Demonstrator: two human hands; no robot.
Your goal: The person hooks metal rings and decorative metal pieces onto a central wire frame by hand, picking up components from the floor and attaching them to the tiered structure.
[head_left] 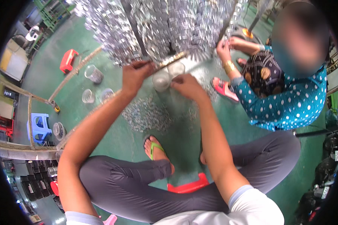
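My left hand (137, 77) is closed around the near end of a thin, dark bar (172, 60), which slants up to the right with shiny bits along it. My right hand (188, 87) has its fingertips pinched together beside a clear plastic cup (161, 81); whatever they hold is too small to make out. A second clear cup (176, 69) stands just behind the first. Dense hanging strands of small silvery metal pieces (150, 28) fill the space beyond both hands. Below my hands, a spread of loose small metal pieces (148, 114) lies on the green floor.
At right, a co-worker in a dotted teal top (285, 101) handles the strands. Left of me are a metal frame (73, 73), a tub of pieces (94, 74), smaller containers (88, 96), a red stool (68, 61) and a blue stool (40, 126). Black motors or machine parts (325, 165) line the right.
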